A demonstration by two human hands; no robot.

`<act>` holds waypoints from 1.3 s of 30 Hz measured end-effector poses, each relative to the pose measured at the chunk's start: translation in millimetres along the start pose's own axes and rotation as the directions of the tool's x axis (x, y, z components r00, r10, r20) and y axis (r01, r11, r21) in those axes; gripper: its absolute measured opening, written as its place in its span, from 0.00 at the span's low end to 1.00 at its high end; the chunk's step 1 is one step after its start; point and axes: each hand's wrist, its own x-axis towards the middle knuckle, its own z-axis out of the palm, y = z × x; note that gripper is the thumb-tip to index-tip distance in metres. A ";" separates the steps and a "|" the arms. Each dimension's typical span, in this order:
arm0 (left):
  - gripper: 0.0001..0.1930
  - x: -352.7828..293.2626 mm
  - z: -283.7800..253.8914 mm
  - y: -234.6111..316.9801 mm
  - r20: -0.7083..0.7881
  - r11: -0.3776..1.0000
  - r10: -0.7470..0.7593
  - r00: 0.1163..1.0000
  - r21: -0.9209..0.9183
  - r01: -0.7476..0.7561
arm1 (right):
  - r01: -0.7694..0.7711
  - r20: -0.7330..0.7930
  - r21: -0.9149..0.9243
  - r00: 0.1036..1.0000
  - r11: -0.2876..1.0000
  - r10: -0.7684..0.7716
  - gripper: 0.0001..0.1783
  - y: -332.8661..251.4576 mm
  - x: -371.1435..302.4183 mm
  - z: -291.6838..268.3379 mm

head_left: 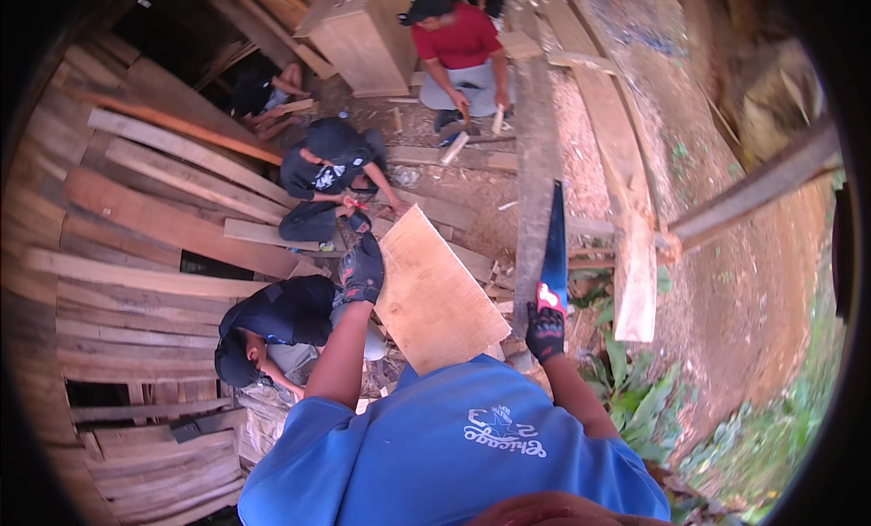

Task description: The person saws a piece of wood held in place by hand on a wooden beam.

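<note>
My left hand (362, 270), in a dark glove, is closed on the upper left edge of a pale plywood board (437, 295). The board is tilted in front of my blue shirt, its lower end close to my body. On the other side my gloved right hand (545, 334) grips a hand saw (554, 245) by its red and white handle. The saw's dark blade points up and away from me, apart from the board. My left fingers are partly hidden at the board's edge.
Stacked planks (163, 254) line the left side. Several people sit nearby: one in dark clothes (272, 322) close on my left, another (327, 168) beyond the board, one in red (458, 45) farther off. A long timber (626, 190) lies right, near green plants (635, 404).
</note>
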 end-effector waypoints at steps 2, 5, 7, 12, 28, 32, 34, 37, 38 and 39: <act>0.37 3.8 -18.5 -16.0 0.002 0.999 -0.051 0.999 0.002 0.051 | -0.026 0.056 -0.004 0.998 1.000 0.026 0.28 -9.3 -6.1 -9.7; 0.34 23.5 -27.7 -25.5 0.023 0.999 -0.045 0.999 0.018 0.044 | 0.023 0.070 -0.039 0.997 0.999 -0.020 0.26 -21.9 -4.8 -31.4; 0.34 34.2 -22.8 -19.5 -0.011 1.000 -0.015 1.000 0.021 0.016 | -0.103 0.266 0.042 0.960 0.994 0.088 0.23 -35.9 7.6 -62.7; 0.28 67.1 -17.9 21.9 -0.022 0.921 0.382 0.924 -0.074 -0.383 | 0.048 0.083 0.494 0.991 0.868 -0.101 0.27 -73.3 75.5 -119.7; 0.27 57.6 -6.1 65.9 0.486 0.199 0.716 0.501 -0.830 0.522 | -0.266 0.367 0.927 0.789 -0.265 0.493 0.32 -177.8 88.7 -281.9; 0.30 19.3 -47.5 65.5 0.518 0.046 0.833 0.193 -0.414 0.909 | -0.221 0.315 0.946 0.799 -0.237 0.513 0.30 -189.9 84.7 -279.8; 0.30 21.0 -48.4 50.1 0.407 0.014 0.888 0.215 -0.490 0.871 | -0.269 0.320 0.947 0.766 -0.174 0.557 0.29 -196.6 87.8 -278.3; 0.31 26.3 -56.7 52.0 0.546 0.195 0.818 0.182 -0.561 0.805 | -0.288 0.334 0.942 0.757 -0.171 0.562 0.28 -209.3 92.7 -283.7; 0.31 25.0 -70.3 54.5 0.557 0.215 0.794 0.244 -0.632 0.745 | -0.286 0.339 0.941 0.761 -0.183 0.554 0.28 -211.7 94.3 -284.8; 0.30 26.2 -67.2 52.4 0.566 0.225 0.786 0.248 -0.636 0.738 | -0.296 0.329 0.943 0.760 -0.152 0.561 0.28 -213.3 96.0 -284.4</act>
